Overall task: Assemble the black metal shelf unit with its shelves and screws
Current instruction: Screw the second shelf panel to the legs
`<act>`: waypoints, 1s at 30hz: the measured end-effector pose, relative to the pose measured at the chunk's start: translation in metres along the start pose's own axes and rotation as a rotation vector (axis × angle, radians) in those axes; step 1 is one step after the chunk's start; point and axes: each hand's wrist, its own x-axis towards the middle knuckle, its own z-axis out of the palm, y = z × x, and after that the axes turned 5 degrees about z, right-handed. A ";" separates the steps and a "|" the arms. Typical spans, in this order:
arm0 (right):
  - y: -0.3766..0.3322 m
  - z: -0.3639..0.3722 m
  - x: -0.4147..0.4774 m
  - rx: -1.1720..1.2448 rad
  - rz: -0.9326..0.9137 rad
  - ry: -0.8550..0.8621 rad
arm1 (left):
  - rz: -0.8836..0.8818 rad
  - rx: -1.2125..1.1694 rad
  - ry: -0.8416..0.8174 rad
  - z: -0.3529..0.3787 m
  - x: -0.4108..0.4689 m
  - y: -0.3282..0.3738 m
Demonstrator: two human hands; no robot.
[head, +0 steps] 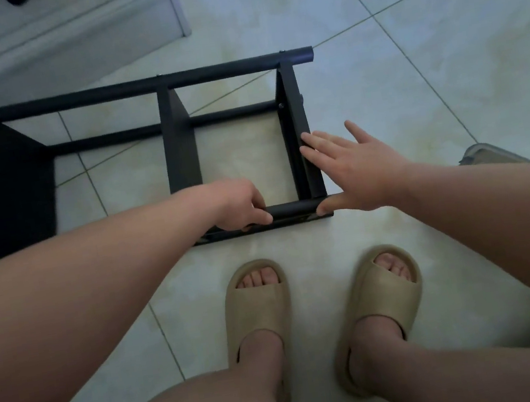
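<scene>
The black metal shelf unit (137,89) lies on its side on the tiled floor, its long tubes running left to right and three shelf panels standing across them. My left hand (240,204) grips the near tube (292,208) close to its right end, fingers curled round it. My right hand (351,167) is spread flat, with its fingertips resting on the rightmost shelf panel (301,133) and its thumb against the end of the near tube. A screw head (280,106) shows on the inside of that panel.
My two feet in tan slide sandals (255,309) stand just in front of the unit. A white low cabinet or step (60,35) with shoes on it is at the far left. A tan object (487,155) lies on the floor at the right.
</scene>
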 end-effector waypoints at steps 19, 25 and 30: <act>0.014 -0.061 -0.055 0.478 0.220 -0.042 | -0.032 0.124 0.225 -0.018 -0.055 0.067; 0.073 -0.044 -0.158 0.571 0.478 -0.001 | 0.046 0.189 0.284 -0.059 -0.075 0.149; 0.111 0.018 -0.215 0.619 0.659 -0.166 | 0.164 0.253 0.159 -0.040 -0.044 0.218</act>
